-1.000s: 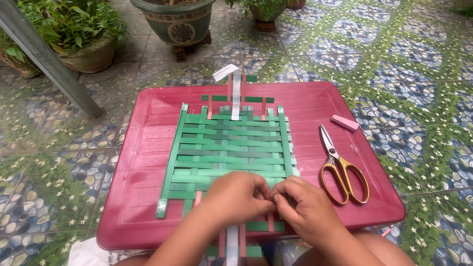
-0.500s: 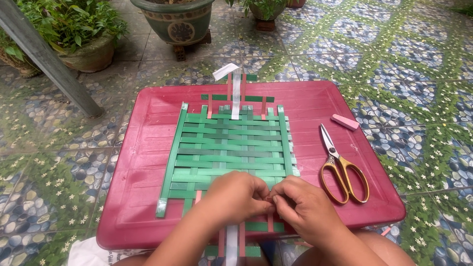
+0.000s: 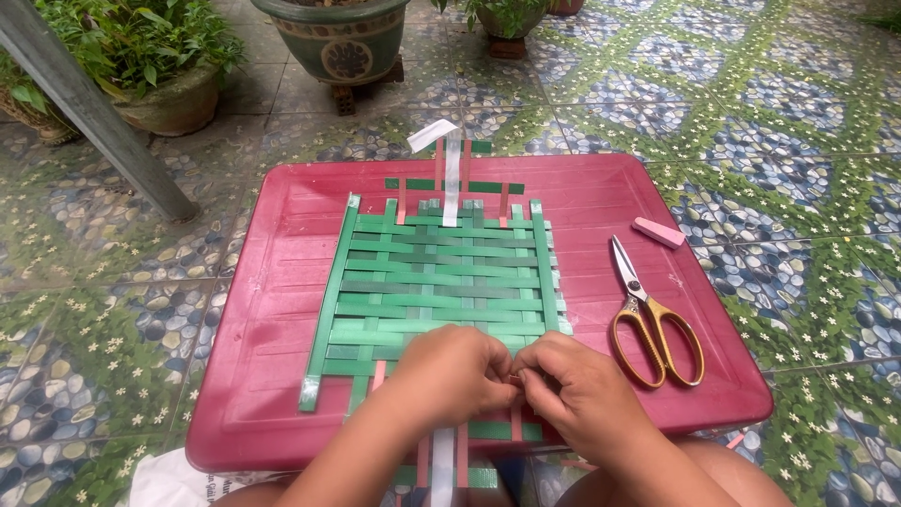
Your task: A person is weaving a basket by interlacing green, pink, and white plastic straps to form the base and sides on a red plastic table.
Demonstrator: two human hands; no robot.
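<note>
Nothing much has shifted since the earlier frames: both hands sit at the same spot on the near edge of the woven mat (image 3: 441, 282), and the scissors (image 3: 652, 324) and pink eraser-like block (image 3: 658, 232) lie where they were.

Taking the mat as the landmark, it lies flat in the middle of a red plastic tray (image 3: 272, 310), made of green strips crossed over and under one another, with a few pinkish strips and one white strip (image 3: 451, 178) running lengthwise and poking out past its far edge. The left hand (image 3: 450, 376) rests curled on the mat's near edge, fingers bent down onto the strips, seemingly pressing them flat so the weave does not slide. The right hand (image 3: 582, 394), touching the left, pinches something small at that same edge, probably a strip end; the fingers hide exactly what is gripped. The scissors lie closed to the right of the mat, within easy reach, with the pink block beyond them. Past the mat's far edge, off the tray, potted plants (image 3: 141, 56) stand on a pebble-patterned floor (image 3: 798, 122).
</note>
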